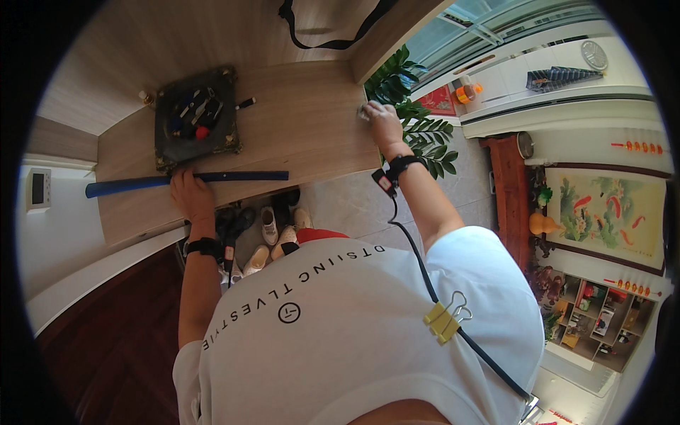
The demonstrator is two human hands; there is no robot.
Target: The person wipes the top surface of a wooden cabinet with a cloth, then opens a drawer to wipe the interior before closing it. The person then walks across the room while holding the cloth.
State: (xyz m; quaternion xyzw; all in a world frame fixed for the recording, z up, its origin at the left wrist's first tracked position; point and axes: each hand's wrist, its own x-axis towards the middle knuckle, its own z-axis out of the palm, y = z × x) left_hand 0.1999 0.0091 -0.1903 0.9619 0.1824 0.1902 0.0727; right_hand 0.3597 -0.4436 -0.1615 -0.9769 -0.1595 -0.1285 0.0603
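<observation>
My left hand (190,197) is closed over a long, slim blue and dark stick (241,176) that lies along the front of the wooden shelf top (304,117). The hand covers part of the stick, and both ends show. At the right end of the shelf, my right hand (384,127) is closed, fingers bunched around a small greyish, cloth-like thing (364,111) pressed to the wood. Most of that thing is hidden. Behind my left hand stands a dark square tray (166,145) with ornate corners, holding several small items and a red ball (202,132).
A small black-and-white object (246,103) lies right of the tray. Leafy green plants (428,134) crowd the shelf's right end. Below the front edge, several shoes (269,227) stand on the floor. A black strap (333,44) hangs at the back. A cable (407,237) runs from my right wrist.
</observation>
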